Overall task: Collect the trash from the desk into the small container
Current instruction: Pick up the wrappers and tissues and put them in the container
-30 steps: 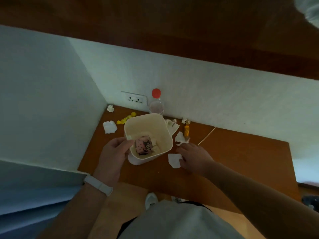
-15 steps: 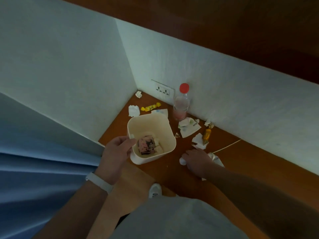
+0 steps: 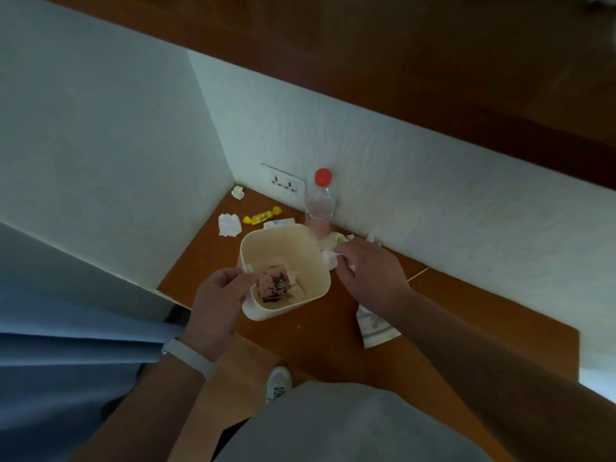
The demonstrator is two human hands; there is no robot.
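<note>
Gripping one container (image 3: 283,248), one tissue (image 3: 329,259)

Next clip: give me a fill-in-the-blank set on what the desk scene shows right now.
The ___ hand grips the rim of the cream container.
The crumpled white paper is pinched by the ___ hand.
The bottle at the wall has a ___ cap.
The candy wrapper behind the container is ___.
Missing words: left, right, red, yellow.

My only camera sat on my head, looking forward and steeply down onto the counter (image 3: 316,338) in the wall corner (image 3: 233,181). It was near, my forearms (image 3: 483,355) filling the lower frame.
</note>
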